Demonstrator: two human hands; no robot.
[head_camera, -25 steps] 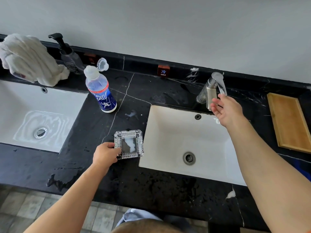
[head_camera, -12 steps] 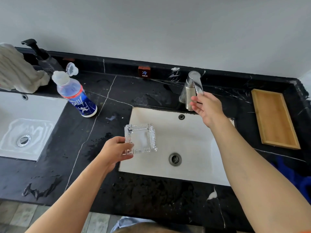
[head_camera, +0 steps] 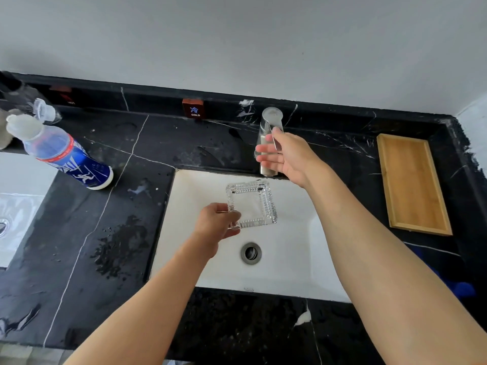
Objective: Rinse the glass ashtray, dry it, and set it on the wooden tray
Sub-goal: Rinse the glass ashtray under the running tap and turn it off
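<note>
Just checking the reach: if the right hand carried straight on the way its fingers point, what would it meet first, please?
Probably the faucet: the right hand points left with its fingers already at the spout, though whether they touch is unclear.

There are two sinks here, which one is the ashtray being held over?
The right-hand sink, with the tap behind it. The left hand holds the ashtray above that basin.

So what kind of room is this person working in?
Probably a bathroom or washroom: a white sink set in a black marble counter, a metal faucet, and a second basin to the left.
</note>
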